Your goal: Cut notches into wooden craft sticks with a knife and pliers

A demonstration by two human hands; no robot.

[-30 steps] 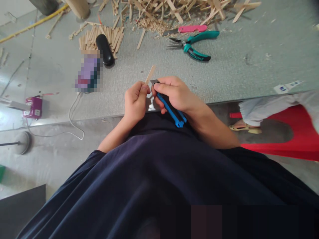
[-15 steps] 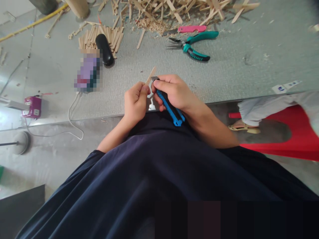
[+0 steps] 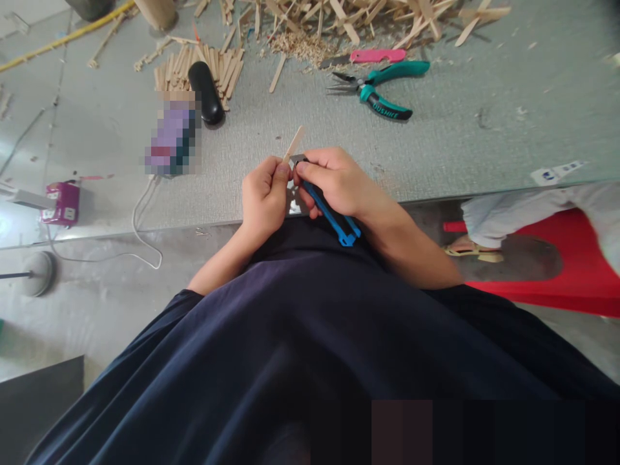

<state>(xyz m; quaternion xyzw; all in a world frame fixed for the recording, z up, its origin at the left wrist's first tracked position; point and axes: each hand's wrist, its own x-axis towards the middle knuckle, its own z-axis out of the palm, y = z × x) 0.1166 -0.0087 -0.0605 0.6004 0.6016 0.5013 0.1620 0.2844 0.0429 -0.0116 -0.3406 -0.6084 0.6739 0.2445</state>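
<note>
My left hand is closed around a flat wooden stick whose rounded end pokes up past my thumb. My right hand grips a blue utility knife. Its short blade rests against the stick just above my left thumb. Both hands hover over the near edge of the grey table, above my dark shirt.
Teal-handled pliers and a pink knife lie beyond my hands. A black cylinder rests on a bundle of sticks; a stick pile spreads along the far edge. A purple box and white cable lie left. A red stool stands right.
The hands have stayed nearly still; the knife blade has edged slightly closer to my left thumb against the stick.
</note>
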